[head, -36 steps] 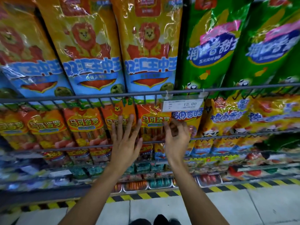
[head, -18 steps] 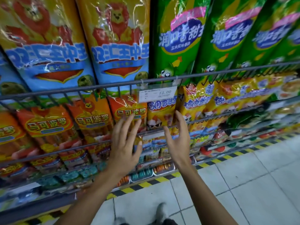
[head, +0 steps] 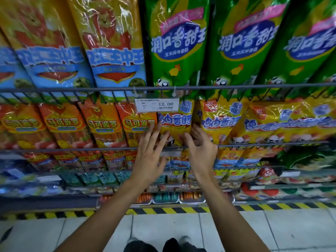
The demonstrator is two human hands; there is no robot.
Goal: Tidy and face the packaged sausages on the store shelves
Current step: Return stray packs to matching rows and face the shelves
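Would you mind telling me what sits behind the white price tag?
The price tag covers the top corners of an orange sausage pack and a yellow pack; their covered print can't be seen.

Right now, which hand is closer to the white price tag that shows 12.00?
Left. The left hand has fingertips just below the price tag, slightly to its left. The right hand is lower and further right, beside the yellow pack.

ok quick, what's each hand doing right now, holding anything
Left hand: open, fingers straight at the left edge of the yellow sausage pack, holding nothing.
Right hand: open, fingers loosely bent at the pack's right edge; contact cannot be told.
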